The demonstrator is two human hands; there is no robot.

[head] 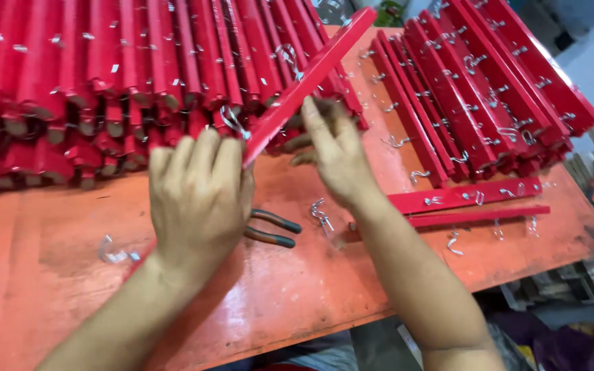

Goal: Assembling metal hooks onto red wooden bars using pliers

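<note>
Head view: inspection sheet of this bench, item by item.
Surface: orange-red bench top, worn paint.
Job's things: one red stick, angled, held at its near end.
Clutter: stacked red sticks left, second stack right; loose metal hooks; pliers lying flat.
Grippers: left hand closed on the stick's end; right hand against the stick's underside, grip unclear.
Cables: nothing seen.
Surroundings: shelving and blurred items past the bench's right edge.

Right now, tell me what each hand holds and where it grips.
Both hold one red stick: left hand at its near end, right hand around its middle.
</note>
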